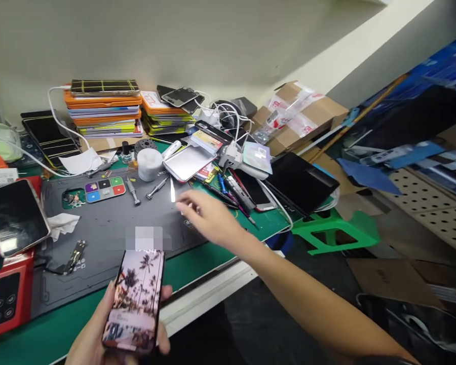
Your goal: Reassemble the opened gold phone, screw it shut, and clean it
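A smartphone (135,299) with a lit palm-tree wallpaper lies in my left hand (92,329), whose fingers wrap round its edges. The phone is over the near edge of the bench, and a blurred patch covers its top. My right hand (215,218) hovers above the grey work mat (110,223), fingers loosely bent and a little apart, with nothing visible in them. Nearest to its fingertips is a flat silver blade-like tool (172,189). Two small screwdrivers, one grey (133,191) and one dark (157,188), lie farther left, by a white round tub (149,164).
Stacked orange and yellow boxes (104,114) stand against the wall. A white tray (190,162), cables and pens crowd the right. At left are a dark-screened phone (18,217), a red case (9,299) and a small phone part (74,257). A green stool (336,233) stands beyond the bench.
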Demonstrator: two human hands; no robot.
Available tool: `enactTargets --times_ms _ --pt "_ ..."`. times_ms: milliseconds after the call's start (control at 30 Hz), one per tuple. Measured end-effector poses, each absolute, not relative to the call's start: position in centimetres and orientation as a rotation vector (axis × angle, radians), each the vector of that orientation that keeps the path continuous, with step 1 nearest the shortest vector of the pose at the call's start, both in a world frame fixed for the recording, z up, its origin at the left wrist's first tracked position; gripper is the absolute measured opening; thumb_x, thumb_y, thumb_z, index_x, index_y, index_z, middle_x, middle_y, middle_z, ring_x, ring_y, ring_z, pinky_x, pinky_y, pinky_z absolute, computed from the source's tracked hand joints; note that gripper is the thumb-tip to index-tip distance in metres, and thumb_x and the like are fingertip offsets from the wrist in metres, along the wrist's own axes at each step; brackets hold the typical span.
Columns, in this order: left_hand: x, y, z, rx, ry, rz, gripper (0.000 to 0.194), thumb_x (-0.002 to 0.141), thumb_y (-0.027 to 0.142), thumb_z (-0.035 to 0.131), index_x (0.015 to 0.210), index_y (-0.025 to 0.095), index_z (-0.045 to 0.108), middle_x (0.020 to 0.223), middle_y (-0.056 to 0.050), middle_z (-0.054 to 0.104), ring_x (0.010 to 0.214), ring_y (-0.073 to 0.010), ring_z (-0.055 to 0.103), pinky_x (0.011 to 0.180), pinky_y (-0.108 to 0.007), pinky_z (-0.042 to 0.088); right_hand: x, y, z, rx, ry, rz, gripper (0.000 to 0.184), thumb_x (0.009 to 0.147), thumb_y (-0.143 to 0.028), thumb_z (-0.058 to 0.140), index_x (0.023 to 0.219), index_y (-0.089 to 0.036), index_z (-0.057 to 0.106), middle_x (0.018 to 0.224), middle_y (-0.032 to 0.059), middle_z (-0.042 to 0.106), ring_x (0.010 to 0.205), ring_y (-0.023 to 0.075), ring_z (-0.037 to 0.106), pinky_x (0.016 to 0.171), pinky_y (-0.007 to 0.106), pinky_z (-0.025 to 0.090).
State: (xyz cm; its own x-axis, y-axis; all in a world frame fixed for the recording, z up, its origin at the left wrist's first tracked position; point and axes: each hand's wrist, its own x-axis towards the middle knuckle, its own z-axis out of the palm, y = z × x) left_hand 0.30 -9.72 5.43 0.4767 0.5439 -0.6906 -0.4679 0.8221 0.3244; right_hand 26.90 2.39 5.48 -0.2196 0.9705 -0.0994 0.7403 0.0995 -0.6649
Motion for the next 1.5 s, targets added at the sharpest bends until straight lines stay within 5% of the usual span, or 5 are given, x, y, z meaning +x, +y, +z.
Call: enactTargets --times_ms 100,233,733,967,1500 --pt "1.3 -9.5 5.1 0.111 0.995 0.827 0.063 0.112 0.041 0.044 0.166 0.010 0.039 0.135 -0.025 0.074 0.091 -0.0332 0.082 0.051 -0.032 0.065 29.5 2.8 3.3 -1.802 -1.968 0.626 0.023 0.098 -0.037 0.067 0.111 -0.018 0.068 0.119 0.0158 0.065 0.111 0.0344 0.061 0.096 0.046 0.044" --pt "2.0 -8.7 3.8 0.068 1.070 0.964 0.064 0.112 0.035 0.047 0.171 0.014 0.031 0.147 -0.023 0.068 0.126 -0.0407 0.073 0.080 -0.038 0.072 30.3 2.7 1.5 -1.749 -2.001 0.593 0.016 0.101 -0.036 0.064 0.095 -0.021 0.066 0.103 0.0101 0.064 0.091 0.0286 0.063 0.080 0.041 0.048" --pt "2.0 -9.6 3.5 -0.091 0.996 0.935 0.053 0.111 0.044 0.050 0.151 0.010 0.061 0.143 -0.024 0.071 0.122 -0.0413 0.075 0.069 -0.039 0.073 25.6 1.5 2.0 -1.305 -2.198 0.587 0.028 0.103 -0.025 0.063 0.130 -0.025 0.070 0.140 0.0112 0.067 0.132 0.0303 0.063 0.111 0.050 0.053" --pt "2.4 -11.0 3.0 -0.138 0.922 0.947 0.055 0.109 0.044 0.055 0.151 0.010 0.060 0.147 -0.023 0.069 0.126 -0.0387 0.073 0.069 -0.036 0.072 21.6 4.6 5.2 -1.278 -2.199 0.568 0.019 0.108 -0.027 0.055 0.107 -0.023 0.073 0.107 0.0091 0.073 0.101 0.0256 0.070 0.090 0.041 0.055" --pt "1.7 -10.8 3.4 -0.181 0.906 0.927 0.054 0.111 0.043 0.051 0.155 0.011 0.055 0.142 -0.020 0.072 0.116 -0.0327 0.077 0.063 -0.034 0.070 10.2 16.8 3.5 -1.247 -2.481 0.749 0.009 0.099 -0.025 0.074 0.104 -0.020 0.079 0.109 0.0063 0.075 0.091 0.0175 0.065 0.082 0.030 0.046"
